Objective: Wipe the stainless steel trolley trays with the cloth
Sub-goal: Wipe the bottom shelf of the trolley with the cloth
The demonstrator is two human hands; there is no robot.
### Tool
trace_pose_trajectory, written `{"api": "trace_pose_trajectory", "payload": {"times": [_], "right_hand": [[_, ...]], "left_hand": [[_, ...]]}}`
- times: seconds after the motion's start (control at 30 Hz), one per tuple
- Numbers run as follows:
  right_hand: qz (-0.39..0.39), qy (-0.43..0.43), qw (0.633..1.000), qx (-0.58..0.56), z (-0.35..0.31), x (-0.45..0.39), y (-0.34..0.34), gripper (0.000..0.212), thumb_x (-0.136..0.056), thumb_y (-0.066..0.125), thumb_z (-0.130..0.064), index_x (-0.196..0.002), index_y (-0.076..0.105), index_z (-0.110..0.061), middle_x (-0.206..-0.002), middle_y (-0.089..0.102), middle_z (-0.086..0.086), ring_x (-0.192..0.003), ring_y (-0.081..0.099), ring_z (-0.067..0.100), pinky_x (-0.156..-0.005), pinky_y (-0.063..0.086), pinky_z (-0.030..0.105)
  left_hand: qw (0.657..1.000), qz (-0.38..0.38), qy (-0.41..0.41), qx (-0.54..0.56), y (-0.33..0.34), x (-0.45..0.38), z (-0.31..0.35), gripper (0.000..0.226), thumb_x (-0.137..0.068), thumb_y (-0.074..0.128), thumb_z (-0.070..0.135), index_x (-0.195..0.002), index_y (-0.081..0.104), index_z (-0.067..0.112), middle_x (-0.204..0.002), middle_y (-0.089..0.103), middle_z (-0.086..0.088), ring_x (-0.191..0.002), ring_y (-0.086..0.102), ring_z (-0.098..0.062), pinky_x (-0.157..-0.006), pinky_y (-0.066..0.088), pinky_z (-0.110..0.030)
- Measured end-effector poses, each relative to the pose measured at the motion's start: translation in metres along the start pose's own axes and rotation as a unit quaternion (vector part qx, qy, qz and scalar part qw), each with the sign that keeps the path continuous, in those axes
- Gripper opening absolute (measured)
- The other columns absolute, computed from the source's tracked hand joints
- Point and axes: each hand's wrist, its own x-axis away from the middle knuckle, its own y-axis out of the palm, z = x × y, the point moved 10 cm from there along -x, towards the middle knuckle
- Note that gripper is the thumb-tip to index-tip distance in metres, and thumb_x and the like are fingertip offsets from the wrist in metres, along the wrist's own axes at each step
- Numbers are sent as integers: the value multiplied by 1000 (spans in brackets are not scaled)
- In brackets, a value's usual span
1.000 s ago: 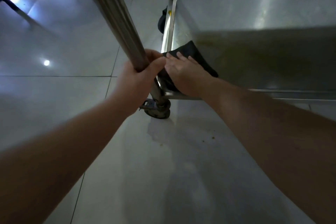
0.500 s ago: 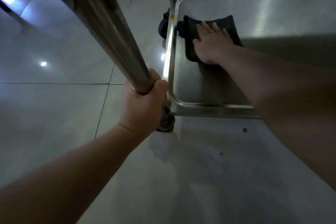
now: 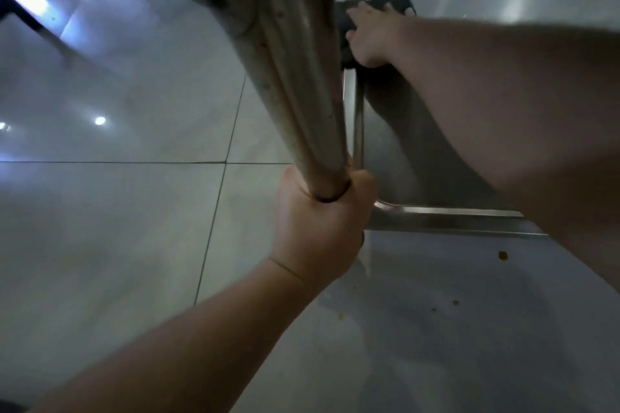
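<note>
Gleaming pale floor tiles (image 3: 117, 228) surround the steel trolley tray (image 3: 446, 214).

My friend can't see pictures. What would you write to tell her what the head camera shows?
A person's right hand presses a dark cloth onto the far left corner of a steel trolley's bottom tray, while the left hand grips the trolley's upright pole. Pale, shiny floor tiles lie below, with a few small brown crumbs near the tray.

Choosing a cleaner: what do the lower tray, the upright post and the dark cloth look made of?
Lower tray: brushed stainless steel, by its soft grey sheen. Upright post: metal tubing, duller, speckled with brownish spots. Dark cloth: soft fabric, matte, creased; fibre unclear.
</note>
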Motion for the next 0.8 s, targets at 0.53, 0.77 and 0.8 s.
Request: {"api": "trace_pose_trajectory", "payload": {"times": [0.53,0.77,0.8], "right_hand": [[27,-180,983,-31,-21,108,29,63,-105,44,-40,-164,26,-27,-173,13,3,-159,12,20,-126,3,29],[-1,78,996,-43,31,5,-7,65,-101,26,-47,-164,14,-37,-173,7,11,-158,4,38,-123,7,65],[8,60,998,-35,28,7,-6,64,-101,25,-51,-164,18,-36,-173,12,8,-158,7,38,-124,9,64]], "left_hand": [[999,-13,34,18,4,-1,8,16,-70,57,17,-59,47,20,-51,46,3,-44,45,-11,-45,40,-22],[999,-16,27,27,4,0,7,19,-71,57,15,-58,46,24,-51,44,5,-43,44,-11,-45,40,-23],[999,-19,32,26,4,0,7,19,-71,57,16,-58,47,26,-51,45,6,-44,44,-11,-46,40,-24]]}}
